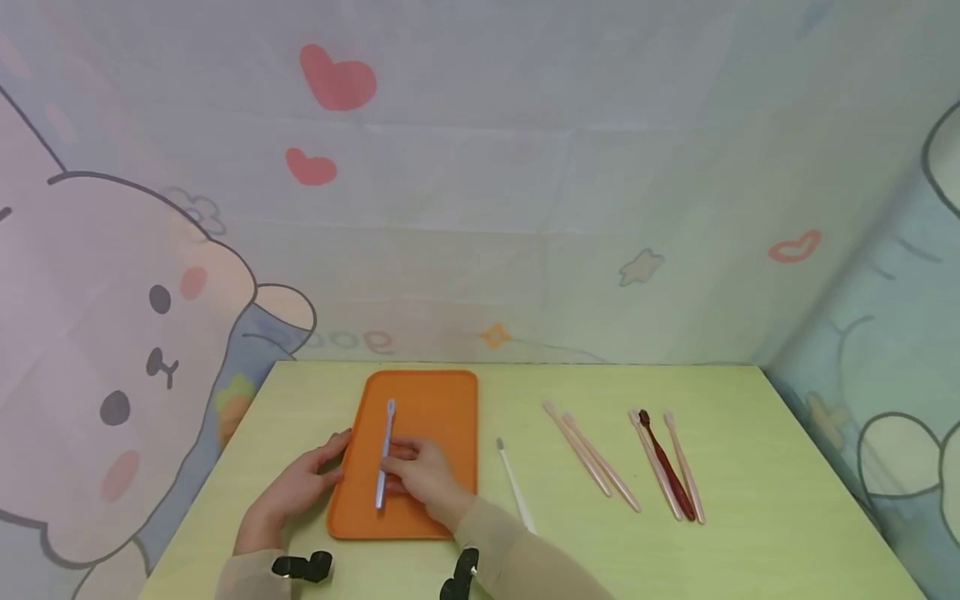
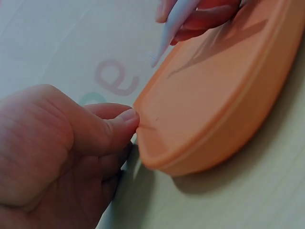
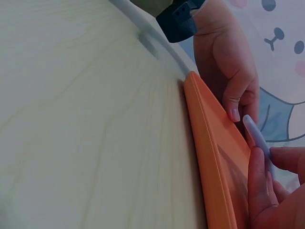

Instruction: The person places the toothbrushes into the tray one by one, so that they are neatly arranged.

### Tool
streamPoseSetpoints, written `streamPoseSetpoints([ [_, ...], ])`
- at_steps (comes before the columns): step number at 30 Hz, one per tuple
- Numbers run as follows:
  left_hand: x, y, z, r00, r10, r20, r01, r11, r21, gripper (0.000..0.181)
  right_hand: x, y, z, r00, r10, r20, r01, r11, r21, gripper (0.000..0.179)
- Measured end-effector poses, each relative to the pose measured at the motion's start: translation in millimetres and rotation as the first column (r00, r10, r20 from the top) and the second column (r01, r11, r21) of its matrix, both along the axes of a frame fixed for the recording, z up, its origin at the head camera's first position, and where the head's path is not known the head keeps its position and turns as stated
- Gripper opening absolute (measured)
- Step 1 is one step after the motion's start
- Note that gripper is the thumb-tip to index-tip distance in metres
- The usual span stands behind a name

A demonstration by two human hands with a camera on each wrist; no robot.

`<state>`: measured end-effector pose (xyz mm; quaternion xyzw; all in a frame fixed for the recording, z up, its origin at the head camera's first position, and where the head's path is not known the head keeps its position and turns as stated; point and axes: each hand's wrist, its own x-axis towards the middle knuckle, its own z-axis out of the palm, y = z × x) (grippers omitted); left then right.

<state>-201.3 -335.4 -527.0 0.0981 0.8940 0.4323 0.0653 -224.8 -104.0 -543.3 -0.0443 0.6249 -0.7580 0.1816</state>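
Observation:
In the head view, an orange tray (image 1: 438,404) lies on the left part of the table. My right hand (image 1: 433,482) pinches a light blue toothbrush (image 1: 388,427) between thumb and fingers over the tray. The right wrist view shows the toothbrush (image 3: 256,131) raised above the tray floor. My left hand (image 1: 300,485) is at the tray's left side. Its thumb and fingers grip the rim, as the left wrist view shows with the left hand (image 2: 71,133) at the tray (image 2: 200,100); the fingertips beneath are partly hidden.
A white toothbrush (image 1: 516,487) lies just right of the tray. Farther right are two pink toothbrushes (image 1: 592,458), then a dark red toothbrush (image 1: 667,467) between two more pink ones (image 1: 684,467). A printed cloth (image 1: 525,183) hangs behind the pale yellow-green table (image 1: 772,500).

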Motion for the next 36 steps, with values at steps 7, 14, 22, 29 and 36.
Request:
streamPoseSetpoints([
  [7,2.6,0.1,0.9,1.0,-0.005,0.006,0.005,0.999,0.034,0.062,0.5,-19.8,3.9,0.998,-0.063,-0.002,0.063,0.997,0.039,0.045],
  [14,2.6,3.1,2.6,1.0,-0.005,0.029,0.003,0.997,0.074,0.063,0.2,-36.9,7.0,0.989,-0.138,-0.045,0.142,0.983,0.114,0.039],
  [22,3.6,8.8,1.7,1.0,-0.002,0.029,0.0,0.997,0.076,0.062,-1.1,-48.3,5.2,0.978,-0.182,-0.105,0.198,0.964,0.18,0.033],
  [29,2.9,8.5,-0.7,0.999,0.013,0.032,-0.015,0.997,0.072,0.062,-1.3,-53.2,1.0,0.969,-0.181,-0.171,0.222,0.939,0.264,0.029],
  [36,3.7,8.1,1.2,0.999,0.019,0.05,-0.023,0.997,0.073,0.062,-3.5,-57.1,-3.0,0.965,-0.172,-0.2,0.225,0.931,0.287,0.024],
])
